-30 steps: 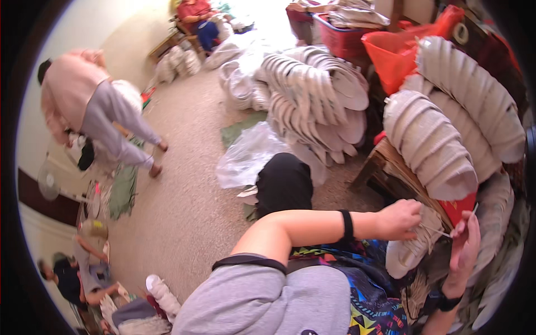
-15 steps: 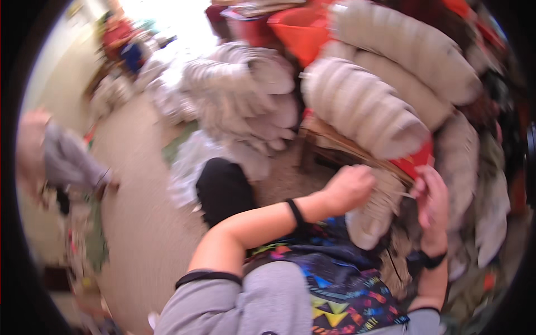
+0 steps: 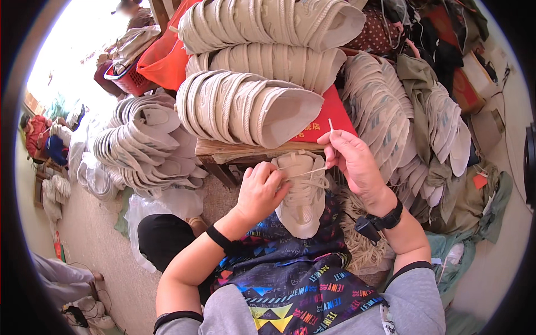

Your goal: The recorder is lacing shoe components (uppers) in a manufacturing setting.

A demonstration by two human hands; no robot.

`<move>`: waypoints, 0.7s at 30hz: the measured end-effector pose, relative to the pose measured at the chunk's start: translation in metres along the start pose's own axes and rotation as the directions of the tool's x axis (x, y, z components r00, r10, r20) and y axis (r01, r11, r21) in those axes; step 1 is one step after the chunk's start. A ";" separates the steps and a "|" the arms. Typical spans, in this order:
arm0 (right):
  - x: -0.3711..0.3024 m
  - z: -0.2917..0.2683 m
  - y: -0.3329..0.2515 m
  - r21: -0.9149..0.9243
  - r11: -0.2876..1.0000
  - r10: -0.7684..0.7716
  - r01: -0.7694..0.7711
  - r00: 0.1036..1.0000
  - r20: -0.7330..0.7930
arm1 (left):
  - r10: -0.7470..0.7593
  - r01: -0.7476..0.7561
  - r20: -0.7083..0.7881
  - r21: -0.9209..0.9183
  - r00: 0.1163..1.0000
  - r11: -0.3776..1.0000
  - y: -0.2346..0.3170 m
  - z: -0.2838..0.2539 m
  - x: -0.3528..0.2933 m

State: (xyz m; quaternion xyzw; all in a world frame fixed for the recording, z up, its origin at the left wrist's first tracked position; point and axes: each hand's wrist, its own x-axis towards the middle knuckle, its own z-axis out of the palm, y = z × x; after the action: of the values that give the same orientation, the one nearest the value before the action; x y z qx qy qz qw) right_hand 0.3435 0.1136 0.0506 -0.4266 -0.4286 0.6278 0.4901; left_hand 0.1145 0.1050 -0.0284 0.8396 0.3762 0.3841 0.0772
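A cream shoe upper (image 3: 301, 211) rests toe toward me on my patterned apron, its pale shoelace (image 3: 319, 182) threaded in rows across the front. My left hand (image 3: 258, 190) is closed at the left edge of the upper, fingertips pinching a strand of the lace. To the right and a little higher, my right hand (image 3: 354, 163) is closed on the lace between thumb and fingers. The lace's stiff white tip sticks up above those fingers. A strand crosses the upper between the two hands.
Nested cream shoe uppers (image 3: 240, 106) lie on a wooden stool (image 3: 215, 162) just ahead, beside a red sheet (image 3: 335, 114). More stacked uppers (image 3: 142, 145) stand at left, others (image 3: 377, 106) at right. A bundle of laces (image 3: 360, 234) lies beside my apron.
The view has swung to the right and grown sharp. My left hand has come down against the upper's left side, and the lace tip now stands up from my right hand.
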 end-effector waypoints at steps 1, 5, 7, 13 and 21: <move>0.001 0.001 0.000 0.003 1.000 -0.009 0.009 1.000 0.005 | -0.005 0.005 -0.012 -0.001 1.000 1.000 -0.001 0.003 0.000; 0.003 -0.003 -0.002 -0.002 1.000 -0.031 0.031 0.999 -0.006 | 0.041 -0.041 0.006 0.019 0.999 0.999 0.000 0.000 0.007; 0.006 -0.010 -0.011 0.019 0.998 -0.060 0.061 0.997 -0.053 | -0.024 0.033 0.072 -0.125 0.997 0.992 -0.002 -0.003 0.006; 0.009 -0.073 -0.055 -0.005 0.957 -0.277 0.289 0.912 -0.303 | -0.195 0.290 0.353 -0.240 0.915 0.926 -0.013 -0.022 -0.005; -0.008 -0.094 -0.046 -0.060 0.964 -0.260 0.261 0.859 -0.441 | -0.477 0.507 0.228 -0.608 0.849 0.611 -0.049 -0.064 -0.015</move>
State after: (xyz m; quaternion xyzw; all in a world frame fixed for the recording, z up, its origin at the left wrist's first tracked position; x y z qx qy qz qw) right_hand 0.4461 0.1241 0.0707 -0.4965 -0.3583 0.4420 0.6556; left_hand 0.0353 0.1187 -0.0140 0.6318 0.4335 0.4355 0.4725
